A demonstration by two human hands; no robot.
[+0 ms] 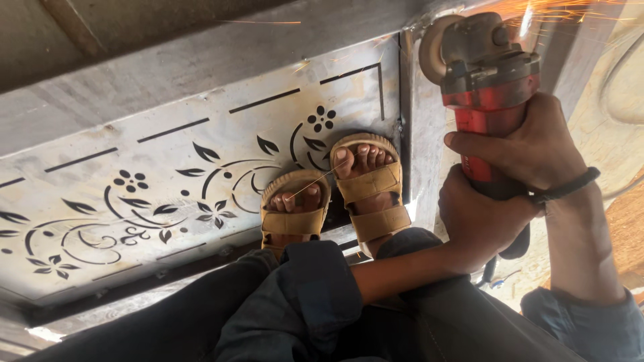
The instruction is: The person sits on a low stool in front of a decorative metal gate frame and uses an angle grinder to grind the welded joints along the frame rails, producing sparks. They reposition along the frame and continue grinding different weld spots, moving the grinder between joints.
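A red-bodied angle grinder with a grey metal head sits at the upper right of the view, held with its head pointing away from the person. Its head lies against the upright steel edge that borders a decorated metal panel, and orange sparks spray from the contact point toward the top right corner.

The right hand wraps around the red body from the right side, its fingers closed tight on the tool and the thumb lying across the front; a black band circles that wrist. The left hand grips the lower end of the grinder from below, fingers curled fully around the handle, just beneath the right hand and touching it. Both forearms emerge from rolled dark blue sleeves.

To the left of the grinder, the person's two feet in tan strapped sandals rest on the metal panel, side by side, the toes pointing away. The panel is a grey steel sheet cut through with flowers, leaves, curling stems and a border of straight slots. A plain steel frame bar runs along its upper edge. The person's legs in dark trousers fill the bottom of the view.
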